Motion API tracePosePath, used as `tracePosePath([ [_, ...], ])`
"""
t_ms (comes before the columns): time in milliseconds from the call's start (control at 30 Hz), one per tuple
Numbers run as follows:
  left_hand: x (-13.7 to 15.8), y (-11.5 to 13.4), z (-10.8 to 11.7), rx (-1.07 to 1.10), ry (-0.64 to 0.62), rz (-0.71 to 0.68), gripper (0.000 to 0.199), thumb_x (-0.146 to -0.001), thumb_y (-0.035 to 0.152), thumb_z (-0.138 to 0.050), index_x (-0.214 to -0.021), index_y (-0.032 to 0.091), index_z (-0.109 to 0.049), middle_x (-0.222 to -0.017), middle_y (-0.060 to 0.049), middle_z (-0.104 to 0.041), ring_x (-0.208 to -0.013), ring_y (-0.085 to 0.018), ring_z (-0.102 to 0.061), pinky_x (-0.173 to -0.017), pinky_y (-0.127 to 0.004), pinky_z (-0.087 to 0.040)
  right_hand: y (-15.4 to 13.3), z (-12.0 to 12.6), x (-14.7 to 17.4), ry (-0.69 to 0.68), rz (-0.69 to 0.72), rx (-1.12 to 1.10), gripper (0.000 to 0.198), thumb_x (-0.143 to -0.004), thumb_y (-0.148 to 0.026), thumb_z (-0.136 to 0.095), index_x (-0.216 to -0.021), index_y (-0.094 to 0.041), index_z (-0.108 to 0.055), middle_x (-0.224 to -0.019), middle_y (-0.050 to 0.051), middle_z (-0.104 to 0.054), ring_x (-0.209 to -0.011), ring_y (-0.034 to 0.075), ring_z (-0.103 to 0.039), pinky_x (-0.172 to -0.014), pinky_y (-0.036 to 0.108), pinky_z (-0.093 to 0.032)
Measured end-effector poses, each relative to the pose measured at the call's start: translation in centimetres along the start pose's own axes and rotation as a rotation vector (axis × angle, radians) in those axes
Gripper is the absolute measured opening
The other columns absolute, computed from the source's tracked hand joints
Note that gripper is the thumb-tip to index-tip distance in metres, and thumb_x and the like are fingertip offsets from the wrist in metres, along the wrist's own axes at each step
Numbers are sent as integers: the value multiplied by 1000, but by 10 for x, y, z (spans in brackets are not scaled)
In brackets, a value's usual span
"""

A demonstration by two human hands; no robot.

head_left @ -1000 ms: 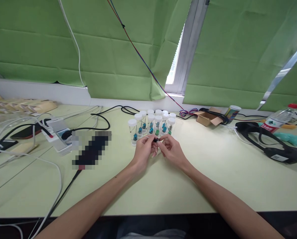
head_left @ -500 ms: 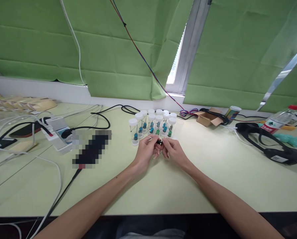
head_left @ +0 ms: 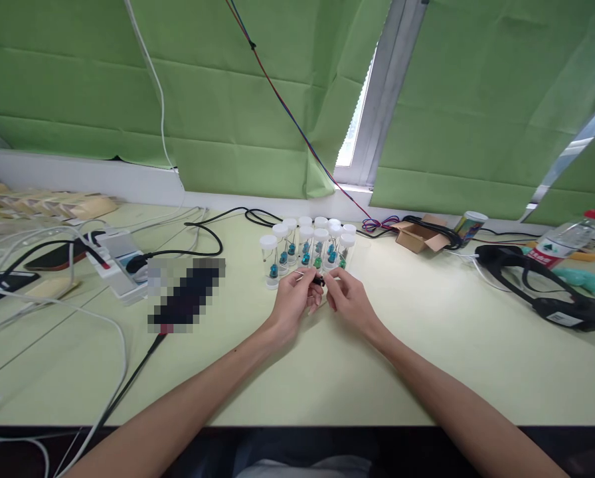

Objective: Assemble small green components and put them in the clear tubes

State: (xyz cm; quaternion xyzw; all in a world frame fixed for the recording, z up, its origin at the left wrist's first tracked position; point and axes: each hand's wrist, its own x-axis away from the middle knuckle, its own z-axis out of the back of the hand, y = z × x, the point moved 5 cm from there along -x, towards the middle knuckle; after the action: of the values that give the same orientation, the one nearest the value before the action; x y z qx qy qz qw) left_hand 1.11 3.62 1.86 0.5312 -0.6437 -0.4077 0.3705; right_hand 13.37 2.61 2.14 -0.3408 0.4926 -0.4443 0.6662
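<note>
My left hand (head_left: 292, 295) pinches a small black part (head_left: 318, 280) between thumb and fingers. A thin metal wire (head_left: 298, 271) sticks out to the left above that hand. My right hand (head_left: 348, 294) is closed at the right end of the black part, its thumb and fingertip together. Whether a tiny piece sits in that pinch is too small to see. Just beyond both hands stand several clear tubes with white caps, among them a front-left tube (head_left: 269, 249). Inside the tubes are small blue pieces (head_left: 273, 271) and green pieces (head_left: 318, 263) with thin wires.
On the left are a white power strip (head_left: 121, 265), a pixelated dark device (head_left: 188, 295) and loose cables. An open cardboard box (head_left: 417, 236), a can (head_left: 471, 227), a bottle (head_left: 556, 242) and a black headset (head_left: 551, 299) stand or lie to the right. The table's front edge (head_left: 297, 425) runs below my arms.
My right fingertips have shifted slightly and curled more, near the black part's right end. My left hand keeps its pinch. The whole view has shifted a little.
</note>
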Motion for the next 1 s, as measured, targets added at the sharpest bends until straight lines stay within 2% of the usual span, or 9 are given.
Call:
tracePosePath([
  [67, -1, -1, 1, 9, 4, -3, 27, -77, 41, -72, -76, 17, -60, -54, 3, -54, -42, -8, -47, -38, -19, -30, 0, -2, 1, -30, 1, 3, 32, -93, -53, -52, -90, -21, -51, -51, -7, -47, -45, 11, -40, -47, 24, -32],
  [167, -2, -2, 1, 7, -9, -5, 27, -78, 41, -71, -75, 17, -59, -52, 4, -52, -41, -7, -46, -38, -19, -30, 1, -3, 1, -45, 9, 6, 30, -92, -51, -53, -91, -21, -50, -51, -8, -46, -45, 10, -39, -47, 23, -30],
  [333, 0, -3, 1, -9, -26, 18, 31, -78, 45, -71, -74, 17, -59, -53, 3, -53, -41, -7, -45, -39, -19, -30, 2, -3, 0, -45, 17, 0, 32, -93, -51, -50, -82, -21, -49, -49, -7, -45, -44, 10, -39, -47, 24, -31],
  [533, 1, -3, -1, -42, -45, 18, 32, -79, 46, -70, -74, 17, -59, -55, 2, -55, -43, -6, -45, -41, -19, -31, -3, 0, -1, -29, 29, 56, 45, -96, -54, -44, -66, -21, -46, -47, -5, -44, -45, 11, -40, -51, 26, -34],
  [800, 3, -4, -3, -67, -74, 20, 32, -81, 48, -68, -76, 17, -59, -58, 1, -57, -47, -7, -48, -41, -19, -30, 12, -3, -2, -80, -117, -31, 61, -97, -64, -33, -57, -20, -49, -37, -3, -45, -38, 12, -41, -49, 27, -36],
  [900, 2, -3, -2, -69, -53, 8, 29, -81, 45, -68, -77, 17, -60, -57, 1, -56, -46, -8, -47, -41, -19, -31, 9, -3, -2, -44, -77, -18, 59, -98, -61, -32, -58, -21, -47, -39, -3, -45, -40, 11, -42, -51, 26, -37],
  [1000, 1, -2, 0, -65, -8, -15, 26, -82, 42, -67, -77, 17, -60, -56, 2, -55, -45, -8, -47, -40, -19, -31, 5, -1, -2, -20, -32, -23, 45, -97, -58, -42, -71, -21, -48, -43, -7, -45, -41, 10, -40, -48, 24, -33],
])
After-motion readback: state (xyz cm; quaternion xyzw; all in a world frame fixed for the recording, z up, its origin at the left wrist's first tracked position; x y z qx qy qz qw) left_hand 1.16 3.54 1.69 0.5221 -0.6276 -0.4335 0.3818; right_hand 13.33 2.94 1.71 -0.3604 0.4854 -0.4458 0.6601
